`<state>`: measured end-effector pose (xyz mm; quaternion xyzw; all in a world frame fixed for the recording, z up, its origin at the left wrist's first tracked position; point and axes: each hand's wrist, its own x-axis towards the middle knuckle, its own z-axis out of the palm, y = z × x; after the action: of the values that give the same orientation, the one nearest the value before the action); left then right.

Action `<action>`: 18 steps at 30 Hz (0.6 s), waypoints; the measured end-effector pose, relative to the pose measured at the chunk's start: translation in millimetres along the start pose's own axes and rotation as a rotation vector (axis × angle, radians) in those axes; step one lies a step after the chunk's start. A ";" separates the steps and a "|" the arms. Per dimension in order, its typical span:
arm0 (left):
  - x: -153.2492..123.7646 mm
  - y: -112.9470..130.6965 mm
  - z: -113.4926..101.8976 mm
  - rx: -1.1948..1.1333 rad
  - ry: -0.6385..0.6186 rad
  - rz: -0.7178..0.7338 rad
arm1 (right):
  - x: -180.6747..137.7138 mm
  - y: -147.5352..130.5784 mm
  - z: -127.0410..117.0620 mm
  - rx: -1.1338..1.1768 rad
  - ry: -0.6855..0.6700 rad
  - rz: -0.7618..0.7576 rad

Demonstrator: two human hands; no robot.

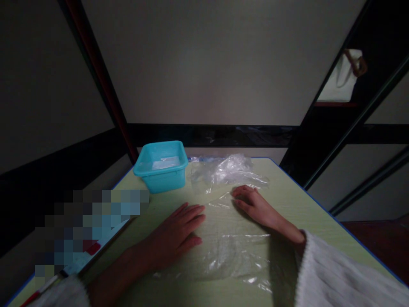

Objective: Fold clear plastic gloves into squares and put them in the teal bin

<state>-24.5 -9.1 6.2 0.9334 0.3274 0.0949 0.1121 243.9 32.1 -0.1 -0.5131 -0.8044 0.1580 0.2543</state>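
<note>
A clear plastic bag [220, 251] lies spread over the table in front of me, creased along its near part. My left hand [180, 232] rests palm down at the bag's left side, fingers apart and stretched out. At the bag's far right edge is my right hand [255, 207], its fingers slightly bent, with a gap between thumb and forefinger. I see nothing held in either hand. Just beyond, a crumpled heap of clear plastic bags [231, 170] sits near the table's far edge.
A turquoise plastic basket [168, 181] with whitish flat pieces inside stands at the far left of the table [297, 200]. A blurred-out flat item [96, 234] lies along the left edge, beside a red-and-white pen [41, 290]. A white bag [341, 79] stands on a shelf at right.
</note>
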 end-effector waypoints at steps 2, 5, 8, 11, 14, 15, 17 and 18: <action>0.1 -1.0 0.3 -0.005 0.016 0.006 | -0.7 -3.4 -1.2 0.024 -0.011 -0.005; -0.4 -1.7 0.9 -0.001 0.026 0.017 | -1.9 -7.1 -3.8 0.057 -0.008 -0.014; -1.3 -1.5 1.3 0.008 0.044 0.032 | -1.3 -7.8 -4.5 0.153 0.058 -0.031; -1.3 -1.0 0.9 0.017 0.054 0.032 | 1.0 -7.3 -2.7 0.347 0.187 -0.039; -0.3 -0.7 -0.1 0.027 0.036 0.027 | 1.9 -9.7 -1.7 0.503 0.275 -0.045; 0.0 -0.7 -0.5 0.029 0.031 0.027 | 1.3 -11.4 -2.2 0.545 0.283 -0.050; 0.3 -0.6 -1.1 0.030 0.029 0.028 | -1.5 -15.9 -4.3 0.637 0.242 -0.066; 0.2 -0.4 -1.2 0.030 0.031 0.025 | -3.6 -18.2 -5.6 0.699 0.185 -0.080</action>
<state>-24.9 -8.5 7.3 0.9374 0.3187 0.1057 0.0920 234.8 21.2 13.0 -0.3755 -0.6947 0.3663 0.4921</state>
